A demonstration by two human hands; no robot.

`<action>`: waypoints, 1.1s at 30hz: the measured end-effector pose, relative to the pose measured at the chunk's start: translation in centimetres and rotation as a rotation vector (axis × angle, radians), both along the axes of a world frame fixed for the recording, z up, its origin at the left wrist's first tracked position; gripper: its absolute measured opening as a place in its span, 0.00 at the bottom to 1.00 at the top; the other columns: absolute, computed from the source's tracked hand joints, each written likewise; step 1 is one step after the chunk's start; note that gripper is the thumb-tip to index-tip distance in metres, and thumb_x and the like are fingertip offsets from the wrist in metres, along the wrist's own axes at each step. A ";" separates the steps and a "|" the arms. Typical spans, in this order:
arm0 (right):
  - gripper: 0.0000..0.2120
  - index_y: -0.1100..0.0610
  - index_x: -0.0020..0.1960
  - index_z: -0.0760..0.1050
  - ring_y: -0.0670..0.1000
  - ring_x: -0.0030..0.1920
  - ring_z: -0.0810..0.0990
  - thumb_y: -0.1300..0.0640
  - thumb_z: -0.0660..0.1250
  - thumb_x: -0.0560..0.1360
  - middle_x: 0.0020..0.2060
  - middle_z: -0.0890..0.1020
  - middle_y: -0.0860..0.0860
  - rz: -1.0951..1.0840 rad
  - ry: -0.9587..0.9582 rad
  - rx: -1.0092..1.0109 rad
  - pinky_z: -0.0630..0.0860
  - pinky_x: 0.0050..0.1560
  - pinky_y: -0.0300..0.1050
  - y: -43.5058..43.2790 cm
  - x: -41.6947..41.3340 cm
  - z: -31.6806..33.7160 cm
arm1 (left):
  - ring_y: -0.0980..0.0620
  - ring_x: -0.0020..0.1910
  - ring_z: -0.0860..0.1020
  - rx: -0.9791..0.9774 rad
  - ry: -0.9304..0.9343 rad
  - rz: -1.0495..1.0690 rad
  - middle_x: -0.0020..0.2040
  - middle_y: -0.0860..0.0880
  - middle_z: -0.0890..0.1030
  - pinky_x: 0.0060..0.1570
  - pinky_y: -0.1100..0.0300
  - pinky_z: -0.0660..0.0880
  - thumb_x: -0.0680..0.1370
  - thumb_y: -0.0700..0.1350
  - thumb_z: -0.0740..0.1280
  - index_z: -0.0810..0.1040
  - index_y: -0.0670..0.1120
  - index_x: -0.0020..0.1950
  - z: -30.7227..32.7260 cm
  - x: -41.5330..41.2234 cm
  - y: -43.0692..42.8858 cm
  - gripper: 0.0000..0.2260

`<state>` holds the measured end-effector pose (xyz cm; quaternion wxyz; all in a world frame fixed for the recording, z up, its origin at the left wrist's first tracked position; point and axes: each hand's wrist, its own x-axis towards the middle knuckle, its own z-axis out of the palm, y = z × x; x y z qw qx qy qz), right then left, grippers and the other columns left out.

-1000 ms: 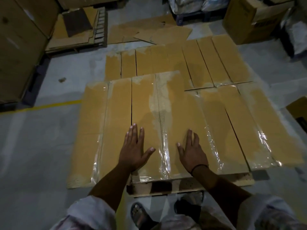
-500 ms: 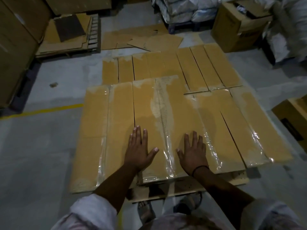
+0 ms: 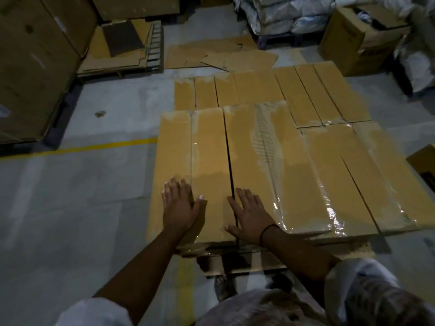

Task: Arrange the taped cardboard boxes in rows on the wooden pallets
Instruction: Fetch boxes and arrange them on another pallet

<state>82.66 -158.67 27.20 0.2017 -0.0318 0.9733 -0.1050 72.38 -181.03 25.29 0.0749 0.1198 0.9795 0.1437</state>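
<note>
I've slid both flat palms left: left hand on the end box, right hand straddling the gap beside it, likely to close it.

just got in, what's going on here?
A person is laying long taped boxes flat in rows on a pallet. A far row and a near row are down. Both hands lie flat, fingers straight, on the near row's front end. The left hand is on the leftmost box, and the right hand lies across the gap to the next box. Probably squaring them up.
</note>
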 end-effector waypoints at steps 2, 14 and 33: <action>0.53 0.48 0.82 0.35 0.64 0.79 0.31 0.21 0.54 0.71 0.80 0.33 0.59 0.056 -0.030 0.049 0.37 0.77 0.67 -1.0 -0.1 -0.3 | 0.31 0.80 0.49 -0.032 -0.046 0.126 0.83 0.36 0.50 0.78 0.37 0.47 0.81 0.68 0.52 0.53 0.43 0.84 0.2 0.1 -2.6 0.39; 0.61 0.51 0.81 0.30 0.68 0.77 0.30 0.28 0.68 0.70 0.78 0.29 0.61 0.184 -0.087 0.179 0.40 0.76 0.72 -1.2 -0.1 -0.4 | 0.27 0.74 0.62 0.133 -0.257 0.261 0.83 0.38 0.47 0.68 0.36 0.67 0.80 0.67 0.61 0.41 0.50 0.84 0.3 1.3 -5.6 0.43; 0.60 0.53 0.82 0.34 0.67 0.79 0.36 0.46 0.78 0.71 0.79 0.34 0.65 0.267 -0.090 0.254 0.50 0.79 0.66 -0.5 -0.3 0.1 | 0.27 0.76 0.56 0.028 -0.345 0.200 0.82 0.39 0.40 0.70 0.35 0.64 0.77 0.70 0.63 0.29 0.52 0.81 -0.4 1.5 -5.5 0.50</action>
